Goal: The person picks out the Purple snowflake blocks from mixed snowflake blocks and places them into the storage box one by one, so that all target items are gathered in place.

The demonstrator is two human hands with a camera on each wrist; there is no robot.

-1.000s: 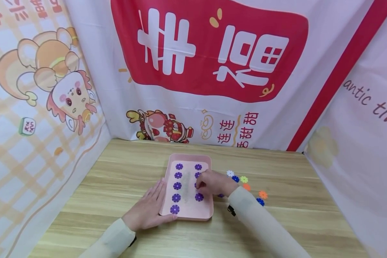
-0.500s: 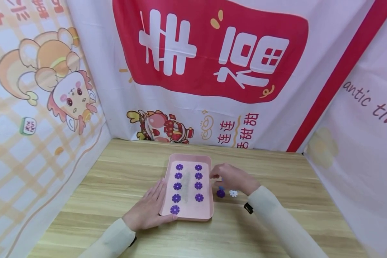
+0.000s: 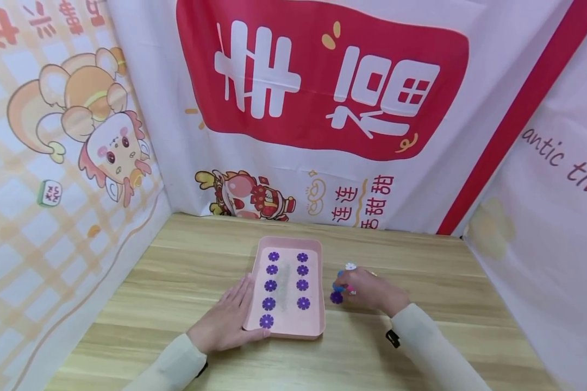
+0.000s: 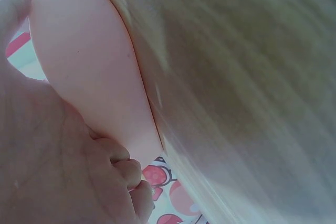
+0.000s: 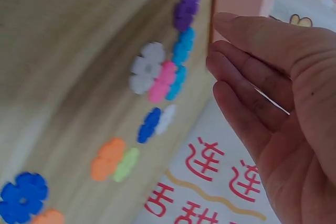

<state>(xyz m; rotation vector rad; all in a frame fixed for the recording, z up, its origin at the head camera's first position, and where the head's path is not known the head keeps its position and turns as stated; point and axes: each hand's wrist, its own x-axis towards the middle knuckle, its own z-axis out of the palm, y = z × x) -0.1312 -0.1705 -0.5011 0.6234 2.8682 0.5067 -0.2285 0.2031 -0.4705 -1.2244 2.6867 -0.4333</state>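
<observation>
A pink tray (image 3: pixel 288 329) lies on the table with two columns of purple snowflake discs (image 3: pixel 270 285), the left column one longer than the right. Flat along the tray's left side, my left hand (image 3: pixel 225 321) rests with fingers straight and the thumb at the near corner. In the left wrist view those fingers lie against the tray wall (image 4: pixel 84 51). To the right of the tray, my right hand (image 3: pixel 372 290) is over loose discs. Its fingers are slightly bent with nothing visible between them in the right wrist view. Nearest them are a purple disc (image 5: pixel 187 9) and blue discs (image 5: pixel 183 46).
Pink (image 5: pixel 162 81), white (image 5: pixel 148 68), orange (image 5: pixel 108 159), yellow-green (image 5: pixel 126 164) and dark blue (image 5: pixel 23 199) discs lie scattered right of the tray. The wooden table (image 3: pixel 176 271) meets printed cloth walls (image 3: pixel 323 81) at the back and sides.
My right hand has moved from the tray's right column, out past its right wall, to the loose discs. The left hand stays at the tray; the head view has shifted slightly.
</observation>
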